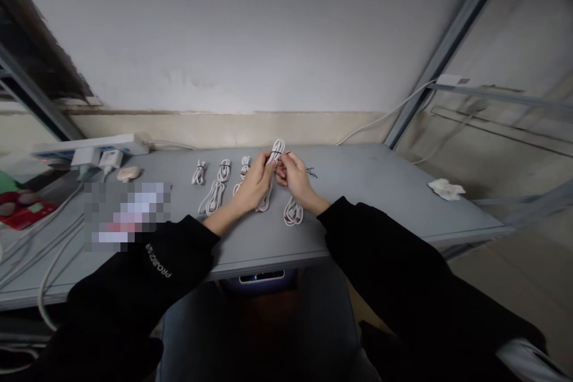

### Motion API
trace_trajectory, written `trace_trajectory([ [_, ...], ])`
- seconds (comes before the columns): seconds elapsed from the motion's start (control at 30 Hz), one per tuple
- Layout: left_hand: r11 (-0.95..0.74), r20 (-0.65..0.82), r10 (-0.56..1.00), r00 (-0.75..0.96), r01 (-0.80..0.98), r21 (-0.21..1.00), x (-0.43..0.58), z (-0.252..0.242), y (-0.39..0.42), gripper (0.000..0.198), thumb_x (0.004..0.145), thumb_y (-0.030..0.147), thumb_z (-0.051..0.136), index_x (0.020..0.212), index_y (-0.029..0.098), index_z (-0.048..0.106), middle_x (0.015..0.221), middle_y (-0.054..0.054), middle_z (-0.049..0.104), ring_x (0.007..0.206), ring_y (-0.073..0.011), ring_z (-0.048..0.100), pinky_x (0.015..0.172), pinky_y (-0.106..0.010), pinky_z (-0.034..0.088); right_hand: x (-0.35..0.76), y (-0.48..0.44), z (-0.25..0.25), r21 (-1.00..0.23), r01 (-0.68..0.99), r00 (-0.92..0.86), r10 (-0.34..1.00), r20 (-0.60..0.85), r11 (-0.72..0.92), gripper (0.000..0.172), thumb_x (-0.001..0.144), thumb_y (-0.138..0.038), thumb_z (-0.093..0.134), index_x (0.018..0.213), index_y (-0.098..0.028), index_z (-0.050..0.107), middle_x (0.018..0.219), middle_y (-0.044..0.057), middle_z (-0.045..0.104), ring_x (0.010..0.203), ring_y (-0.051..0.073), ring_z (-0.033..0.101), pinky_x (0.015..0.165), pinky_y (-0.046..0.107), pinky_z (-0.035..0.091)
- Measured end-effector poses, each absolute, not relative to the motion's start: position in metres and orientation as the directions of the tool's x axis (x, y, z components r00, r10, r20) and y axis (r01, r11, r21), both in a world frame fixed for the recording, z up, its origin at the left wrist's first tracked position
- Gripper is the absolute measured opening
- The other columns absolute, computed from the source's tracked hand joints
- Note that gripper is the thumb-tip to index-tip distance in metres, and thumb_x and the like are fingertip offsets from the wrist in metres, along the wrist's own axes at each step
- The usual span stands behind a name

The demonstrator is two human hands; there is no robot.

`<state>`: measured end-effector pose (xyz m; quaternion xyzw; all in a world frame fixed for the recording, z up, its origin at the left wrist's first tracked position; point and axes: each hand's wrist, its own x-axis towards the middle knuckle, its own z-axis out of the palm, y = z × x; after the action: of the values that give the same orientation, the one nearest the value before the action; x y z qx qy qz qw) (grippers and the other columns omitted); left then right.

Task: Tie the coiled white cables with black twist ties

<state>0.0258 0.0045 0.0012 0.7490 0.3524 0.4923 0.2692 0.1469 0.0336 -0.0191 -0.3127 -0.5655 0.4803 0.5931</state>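
Both my hands meet above the middle of the grey table (380, 191). My left hand (255, 184) is closed around a coiled white cable (276, 150) whose loop sticks up above my fingers. My right hand (293, 178) pinches a thin black twist tie at the same coil. Several other bundled white cables lie in a row on the table: one at the far left (199, 172), one beside it (216, 190), and one just below my right wrist (293, 213). A loose black tie (311, 173) lies right of my right hand.
A white power strip (89, 147) with plugged adapters sits at the back left, with white cords (49, 250) trailing down the left edge. A red packet (22, 209) lies far left. A crumpled white tissue (445, 188) rests near the right edge. The wall stands close behind.
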Motion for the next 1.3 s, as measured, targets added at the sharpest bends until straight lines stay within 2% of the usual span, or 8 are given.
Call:
trace_trajectory([
  [0.17, -0.568, 0.514, 0.813, 0.273, 0.178, 0.804, 0.027, 0.002, 0.008, 0.016, 0.098, 0.022, 0.043, 0.111, 0.019, 0.052, 0.111, -0.008, 0.064, 0.108, -0.0171, 0.057, 0.103, -0.034, 0.042, 0.147, 0.034, -0.024, -0.895, -0.146, -0.082, 0.897, 0.435, 0.421, 0.045, 0.097, -0.067, 0.036, 0.078, -0.026, 0.031, 0.055, -0.009, 0.029, 0.041, 0.009, 0.029, 0.041, 0.023, 0.026],
  [0.33, -0.461, 0.424, 0.863, 0.275, 0.083, 0.884, 0.027, 0.005, 0.009, 0.011, 0.091, 0.015, 0.052, 0.101, 0.017, 0.055, 0.096, -0.005, 0.064, 0.09, -0.016, 0.059, 0.088, -0.031, 0.047, 0.159, 0.026, -0.022, -0.697, 0.267, -0.055, 0.732, 0.679, 0.666, 0.039, 0.1, -0.058, 0.033, 0.079, -0.025, 0.036, 0.062, -0.004, 0.04, 0.055, 0.013, 0.042, 0.053, 0.027, 0.034],
  [0.47, -0.39, 0.366, 0.906, 0.212, 0.087, 0.917, 0.028, 0.008, 0.006, 0.007, 0.093, 0.019, 0.052, 0.096, 0.016, 0.058, 0.087, -0.003, 0.062, 0.079, -0.0142, 0.056, 0.078, -0.027, 0.046, 0.168, 0.024, -0.018, -0.567, 0.449, -0.182, 0.692, 0.699, 0.691, 0.029, 0.102, -0.045, 0.032, 0.082, -0.025, 0.039, 0.063, -0.004, 0.045, 0.056, 0.014, 0.044, 0.057, 0.029, 0.032],
  [0.67, -0.325, 0.301, 0.931, 0.204, 0.092, 0.941, 0.027, 0.009, 0.009, 0.013, 0.096, 0.022, 0.05, 0.086, 0.016, 0.056, 0.069, 0.002, 0.053, 0.062, -0.0117, 0.047, 0.064, -0.026, 0.04, 0.167, 0.028, -0.019, -0.564, 0.467, -0.184, 0.699, 0.691, 0.681, 0.025, 0.102, -0.038, 0.035, 0.082, -0.024, 0.041, 0.066, -0.003, 0.049, 0.06, 0.015, 0.048, 0.059, 0.028, 0.035],
  [0.83, -0.355, 0.319, 0.925, 0.206, 0.168, 0.92, 0.02, 0.006, 0.015, 0.02, 0.096, 0.028, 0.053, 0.079, 0.017, 0.054, 0.061, 0.003, 0.048, 0.056, -0.0112, 0.041, 0.058, -0.026, 0.035, 0.167, 0.029, -0.019, -0.624, 0.408, -0.153, 0.724, 0.673, 0.666, 0.028, 0.102, -0.041, 0.039, 0.08, -0.024, 0.043, 0.06, -0.005, 0.042, 0.055, 0.013, 0.043, 0.056, 0.027, 0.034],
  [0.97, -0.363, 0.327, 0.923, 0.202, 0.181, 0.914, 0.015, 0.003, 0.02, 0.03, 0.096, 0.036, 0.053, 0.071, 0.019, 0.051, 0.058, 0.002, 0.046, 0.053, -0.0116, 0.039, 0.055, -0.027, 0.032, 0.169, 0.029, -0.016, -0.621, 0.35, -0.243, 0.709, 0.663, 0.701, 0.021, 0.099, -0.042, 0.049, 0.093, -0.022, 0.052, 0.067, -0.005, 0.052, 0.056, 0.012, 0.048, 0.057, 0.025, 0.04],
  [1.07, -0.335, 0.302, 0.931, 0.205, 0.152, 0.93, 0.013, 0.004, 0.021, 0.028, 0.096, 0.034, 0.052, 0.072, 0.019, 0.053, 0.057, 0.002, 0.047, 0.051, -0.0114, 0.038, 0.054, -0.027, 0.031, 0.174, 0.03, -0.014, -0.51, 0.368, -0.307, 0.619, 0.723, 0.778, 0.016, 0.097, -0.032, 0.056, 0.107, -0.02, 0.057, 0.082, 0.0, 0.062, 0.063, 0.012, 0.054, 0.064, 0.027, 0.048],
  [1.3, -0.314, 0.269, 0.93, 0.25, 0.159, 0.936, 0.011, 0.007, 0.023, 0.023, 0.092, 0.027, 0.052, 0.071, 0.018, 0.055, 0.059, 0.002, 0.05, 0.053, -0.0109, 0.042, 0.054, -0.025, 0.033, 0.191, 0.041, -0.012, -0.219, 0.46, -0.454, 0.44, 0.775, 0.861, 0.019, 0.098, -0.019, 0.052, 0.107, -0.02, 0.07, 0.112, 0.01, 0.066, 0.098, 0.02, 0.065, 0.085, 0.039, 0.057],
])
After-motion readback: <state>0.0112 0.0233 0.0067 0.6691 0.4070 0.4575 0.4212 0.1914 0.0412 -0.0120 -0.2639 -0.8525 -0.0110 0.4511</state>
